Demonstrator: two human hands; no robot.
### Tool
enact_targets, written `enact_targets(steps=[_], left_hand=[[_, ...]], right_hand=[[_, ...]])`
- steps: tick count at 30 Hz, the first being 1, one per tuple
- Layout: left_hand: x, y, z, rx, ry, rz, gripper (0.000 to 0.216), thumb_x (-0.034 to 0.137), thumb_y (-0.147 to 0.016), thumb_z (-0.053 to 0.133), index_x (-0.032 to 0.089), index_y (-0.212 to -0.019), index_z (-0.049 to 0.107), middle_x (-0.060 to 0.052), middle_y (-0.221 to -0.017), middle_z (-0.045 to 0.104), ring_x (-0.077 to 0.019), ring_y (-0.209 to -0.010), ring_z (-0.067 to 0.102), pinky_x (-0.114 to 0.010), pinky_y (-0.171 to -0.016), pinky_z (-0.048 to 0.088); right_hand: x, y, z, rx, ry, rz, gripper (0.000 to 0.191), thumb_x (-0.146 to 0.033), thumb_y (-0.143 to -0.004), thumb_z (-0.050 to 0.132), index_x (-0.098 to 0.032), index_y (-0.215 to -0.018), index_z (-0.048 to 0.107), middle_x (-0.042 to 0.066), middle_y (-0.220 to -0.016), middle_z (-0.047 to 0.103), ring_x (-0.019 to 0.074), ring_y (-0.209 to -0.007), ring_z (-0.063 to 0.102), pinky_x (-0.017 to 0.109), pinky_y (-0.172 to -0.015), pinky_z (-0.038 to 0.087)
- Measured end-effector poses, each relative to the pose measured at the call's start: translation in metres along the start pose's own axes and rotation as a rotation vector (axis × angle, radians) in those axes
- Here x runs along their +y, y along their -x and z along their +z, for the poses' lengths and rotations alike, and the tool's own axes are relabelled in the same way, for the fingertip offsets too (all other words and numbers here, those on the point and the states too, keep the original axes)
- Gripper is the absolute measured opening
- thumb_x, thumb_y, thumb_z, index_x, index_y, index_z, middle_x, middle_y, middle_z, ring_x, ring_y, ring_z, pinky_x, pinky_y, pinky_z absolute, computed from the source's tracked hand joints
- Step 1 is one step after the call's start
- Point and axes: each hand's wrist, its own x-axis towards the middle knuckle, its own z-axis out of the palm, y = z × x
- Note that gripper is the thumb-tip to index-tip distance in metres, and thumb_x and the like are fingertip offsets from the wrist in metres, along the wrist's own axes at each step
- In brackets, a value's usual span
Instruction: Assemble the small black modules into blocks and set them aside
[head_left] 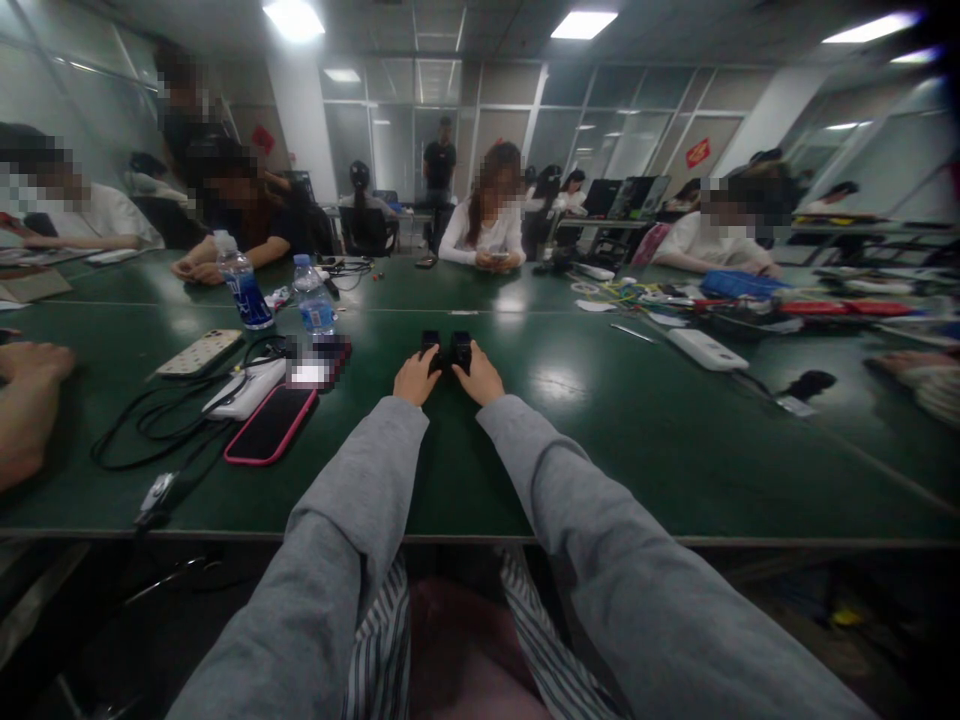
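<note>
Both my arms, in grey sleeves, reach forward over the green table (pixel 525 450). My left hand (pixel 416 380) is closed round a small black boxy object (pixel 430 341), its thumb on the near side. Just to the right, my right hand (pixel 481 378) grips a second small black boxy object (pixel 461 346) in the same way. The two objects are side by side with a narrow gap between them. They are too small and dark to make out their exact kind.
Left of my arms lie a pink-edged phone (pixel 271 425), a white power strip (pixel 247 388) with black cables, and two water bottles (pixel 244 285). Another power strip (pixel 706 349) and a heap of cables (pixel 660 295) lie at right. Several people sit around the table.
</note>
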Motion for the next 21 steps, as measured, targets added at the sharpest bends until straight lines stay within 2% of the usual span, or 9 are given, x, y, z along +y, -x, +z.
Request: enact_targets(steps=[11,21], left_hand=[[-0.0006,0.0001,0.0014,0.03,0.013,0.005,0.056,0.032,-0.09,0.055,0.03,-0.144,0.039,-0.011,-0.133,0.055,-0.0268,-0.12,0.054,-0.041,-0.098,0.045],[0.0015,0.0006,-0.0023,-0.014,0.033,-0.011,0.06,0.029,-0.089,0.057,0.03,-0.145,0.036,-0.012,-0.138,0.052,-0.0265,-0.124,0.052,-0.043,-0.1,0.044]], right_hand=[[0.0012,-0.0009,0.0027,-0.006,0.012,-0.008,0.073,-0.038,-0.09,0.048,-0.004,-0.149,0.023,0.024,-0.134,0.048,0.0317,-0.124,0.05,0.046,-0.1,0.043],[0.0006,-0.0005,0.0012,-0.016,0.036,-0.024,0.075,-0.036,-0.089,0.05,-0.001,-0.149,0.02,0.025,-0.134,0.048,0.0322,-0.123,0.05,0.044,-0.099,0.044]])
